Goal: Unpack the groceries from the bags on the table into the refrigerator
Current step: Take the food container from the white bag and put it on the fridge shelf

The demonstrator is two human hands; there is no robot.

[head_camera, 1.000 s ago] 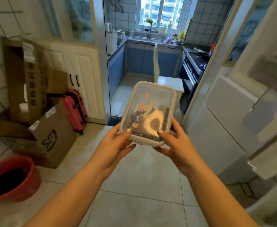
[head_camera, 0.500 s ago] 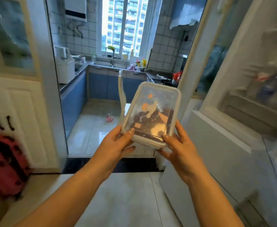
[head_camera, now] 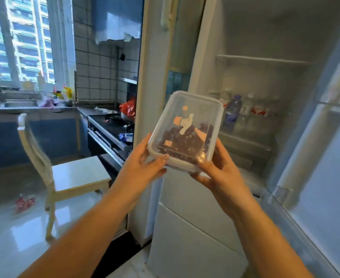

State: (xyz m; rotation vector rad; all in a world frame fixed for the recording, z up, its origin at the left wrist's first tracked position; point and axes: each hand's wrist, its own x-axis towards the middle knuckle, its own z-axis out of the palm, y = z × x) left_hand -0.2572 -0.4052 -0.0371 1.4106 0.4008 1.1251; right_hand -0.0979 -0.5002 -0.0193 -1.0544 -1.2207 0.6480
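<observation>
Both your left hand (head_camera: 143, 167) and right hand (head_camera: 219, 173) grip the lidded container (head_camera: 185, 131) by its near corners, held up before the open fridge (head_camera: 265, 81) — carry step. Next: slide it level onto a shelf (head_camera: 245, 145) beside the bottles (head_camera: 232, 113).

A home kitchen: tiled walls (head_camera: 96, 63), a sink counter (head_camera: 24, 109) under a window (head_camera: 18, 37) on the left, a stove (head_camera: 112, 125), and an open refrigerator (head_camera: 265, 97) on the right.
</observation>
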